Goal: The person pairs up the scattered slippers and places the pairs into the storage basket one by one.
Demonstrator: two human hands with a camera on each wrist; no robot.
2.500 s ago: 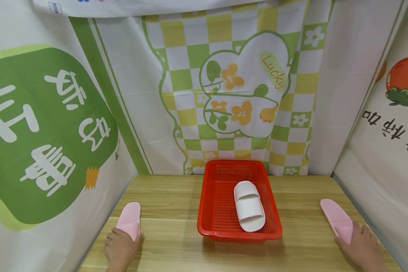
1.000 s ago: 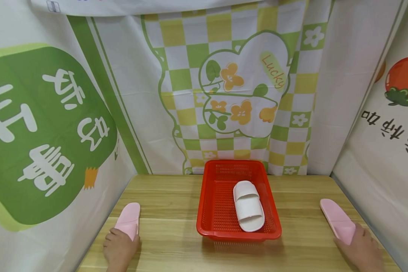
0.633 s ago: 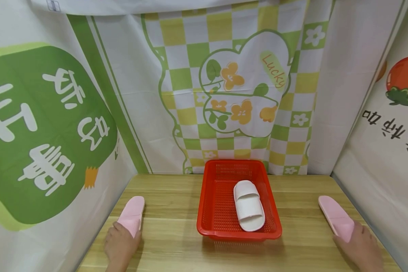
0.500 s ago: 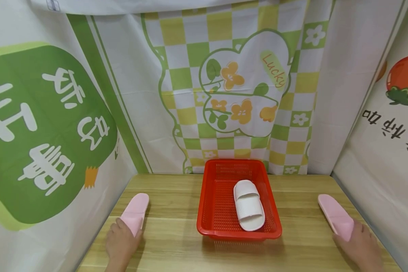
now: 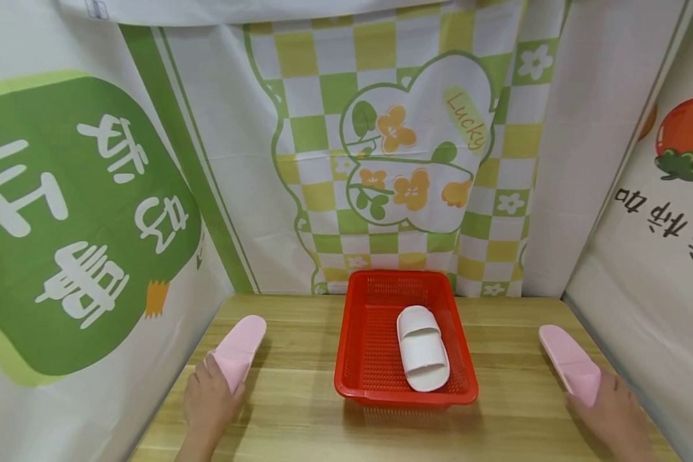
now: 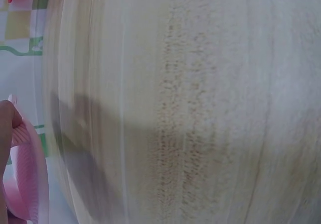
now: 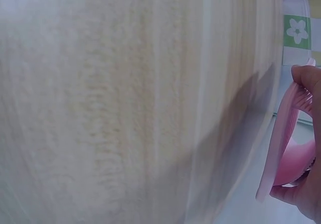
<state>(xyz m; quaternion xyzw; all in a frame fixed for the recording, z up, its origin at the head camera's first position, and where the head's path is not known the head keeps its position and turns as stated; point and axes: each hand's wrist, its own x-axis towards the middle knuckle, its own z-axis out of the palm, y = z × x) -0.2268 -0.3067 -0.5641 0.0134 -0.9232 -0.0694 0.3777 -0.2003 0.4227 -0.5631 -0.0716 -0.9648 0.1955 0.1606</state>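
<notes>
At the left of the table my left hand (image 5: 210, 394) grips a pink slipper (image 5: 241, 346) by its strap end, with the toe pointing away and to the right. My right hand (image 5: 612, 410) holds a second pink slipper (image 5: 568, 359) the same way at the right side, its toe angled away and to the left. Both wrist views show fingers and thumb around the slippers, the left one (image 6: 37, 179) and the right one (image 7: 281, 138), with shadows on the wood. Between the hands a white slipper (image 5: 424, 353) lies in a red basket (image 5: 342, 372).
The wooden table (image 5: 294, 423) has fabric walls on three sides: a green-printed left wall (image 5: 219, 167), a checkered back cloth (image 5: 306, 128) and a right wall (image 5: 641, 276) with a tomato print. The basket stands near the back edge, in the middle.
My left hand has moved its pink slipper forward and to the right, turning the toe rightward. The right slipper has shifted slightly forward. The basket and white slipper stay in place.
</notes>
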